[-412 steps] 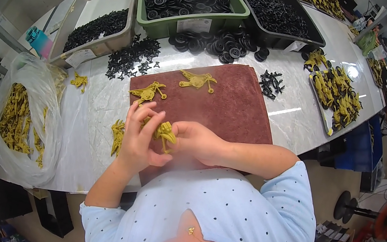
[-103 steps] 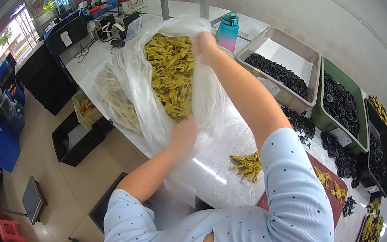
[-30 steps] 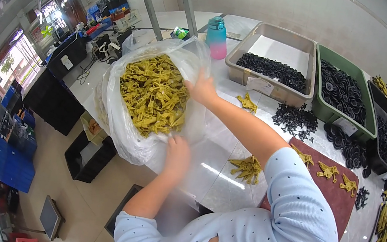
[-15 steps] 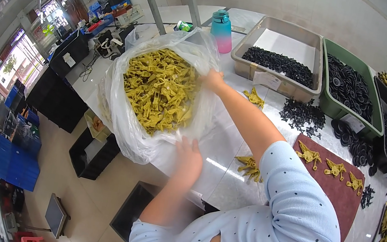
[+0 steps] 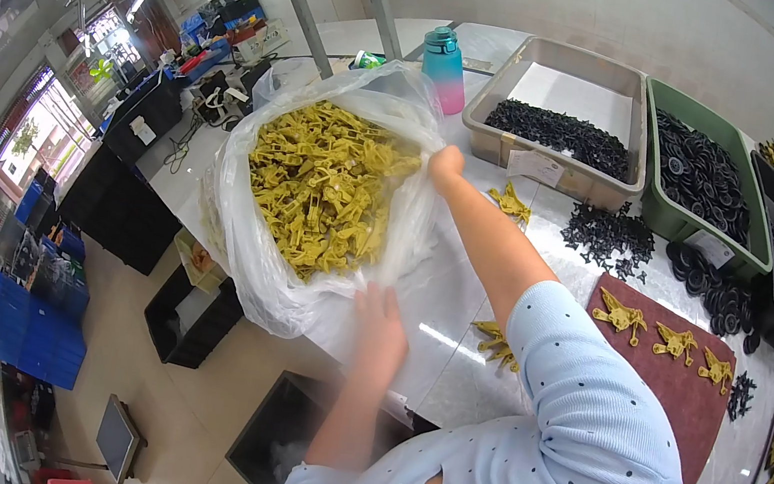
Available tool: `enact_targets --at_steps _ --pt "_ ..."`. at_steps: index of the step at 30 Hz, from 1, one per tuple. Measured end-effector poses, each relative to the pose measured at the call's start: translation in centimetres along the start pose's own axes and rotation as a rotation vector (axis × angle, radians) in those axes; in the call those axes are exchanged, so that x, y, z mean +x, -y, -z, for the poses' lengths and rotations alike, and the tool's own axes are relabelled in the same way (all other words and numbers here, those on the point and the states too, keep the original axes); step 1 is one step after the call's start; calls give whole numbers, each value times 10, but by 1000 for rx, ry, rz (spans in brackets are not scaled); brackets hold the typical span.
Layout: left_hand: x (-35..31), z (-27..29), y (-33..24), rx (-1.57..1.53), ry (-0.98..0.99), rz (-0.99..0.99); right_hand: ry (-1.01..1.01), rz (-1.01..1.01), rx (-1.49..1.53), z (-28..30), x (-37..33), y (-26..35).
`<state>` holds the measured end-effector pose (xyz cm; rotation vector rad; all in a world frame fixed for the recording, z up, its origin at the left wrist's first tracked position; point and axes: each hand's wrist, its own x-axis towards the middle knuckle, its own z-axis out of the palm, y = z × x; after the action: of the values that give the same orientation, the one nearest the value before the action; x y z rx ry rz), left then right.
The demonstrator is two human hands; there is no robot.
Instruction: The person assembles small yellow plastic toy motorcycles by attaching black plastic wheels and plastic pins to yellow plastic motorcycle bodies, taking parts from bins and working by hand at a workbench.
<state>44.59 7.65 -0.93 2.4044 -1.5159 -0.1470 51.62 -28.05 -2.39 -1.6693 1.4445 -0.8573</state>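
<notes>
A large clear plastic bag [image 5: 280,311] stands on the table, its mouth wide and full of yellow plastic figure-like parts [image 5: 320,186]. On the bag's right rim my right hand [image 5: 445,165] is closed, gripping the plastic. My left hand [image 5: 379,337] is at the bag's near lower side, blurred, with fingers stretched toward the plastic; whether they press on it is unclear. Close to my right forearm lie a few loose yellow parts [image 5: 512,202], and more [image 5: 495,344] sit partly hidden behind my sleeve.
Behind stands a blue-pink bottle [image 5: 444,71]. To the right are a beige bin [image 5: 551,167] of small black pieces, a green bin [image 5: 703,226] of black rings, and a brown mat [image 5: 658,386] bearing three yellow parts. Black crates [image 5: 192,323] stand on the floor.
My right hand has shifted slightly right, still on the bag's rim. My left hand stays by the bag's lower edge, slightly moved. The view has shifted a little.
</notes>
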Motion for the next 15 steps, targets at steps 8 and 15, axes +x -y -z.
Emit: enact_targets --at_steps 8,15 --pt "13 15 -46 -75 -22 -129 782 150 590 -11 125 -130" --pt "-15 2 9 61 -154 196 1088 836 -203 -71 7 -81"
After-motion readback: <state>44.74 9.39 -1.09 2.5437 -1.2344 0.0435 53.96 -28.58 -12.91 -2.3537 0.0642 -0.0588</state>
